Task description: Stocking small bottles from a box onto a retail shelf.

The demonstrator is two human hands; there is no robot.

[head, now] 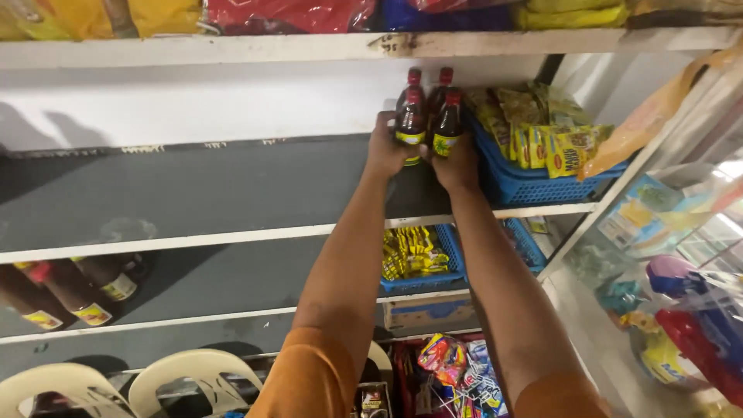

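Both hands are up on the grey shelf [193, 190], bracketing a tight cluster of dark sauce bottles [427, 116] with red caps. The left hand [387, 151] wraps the leftmost bottle; the right hand [458, 164] cups the rightmost one low down. The bottles stand upright, long axis vertical, just left of the blue basket [542, 186] of yellow packets [561, 147], directly ahead of both arms, neither nearer.
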